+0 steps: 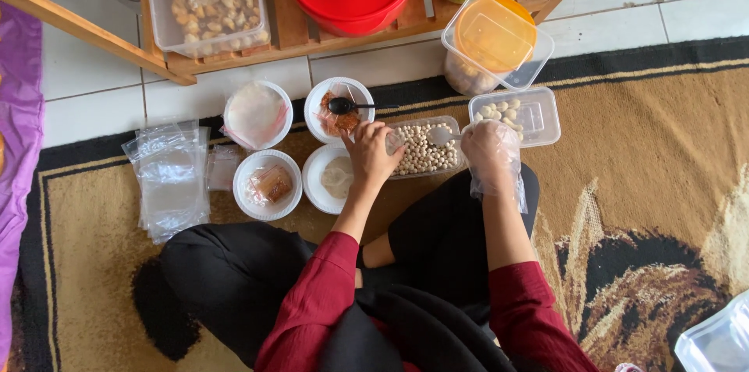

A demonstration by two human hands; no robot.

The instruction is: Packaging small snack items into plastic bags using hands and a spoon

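Plastic tub (425, 155): pale round balls inside, on the rug (640, 185).
Left hand (370, 153): curled over the tub's left end; grip unclear.
Right hand (490, 149): plastic-gloved, closed on a spoon (440, 135).

Soft even daylight, faint shadows, mild glare on clear plastic, slight softness perhaps from motion, edges undistorted

Long dark-red sleeves, loose and creased, cover both arms down to mid-forearm; forearms bare beyond the cuffs. Right hand (490, 145) wears a thin clear plastic glove, baggy and wrinkled, its open end loose past the wrist, well back from the fingers. Left hand (370, 153) ungloved. Black trousers, plain, no pattern. No rings or watch visible.
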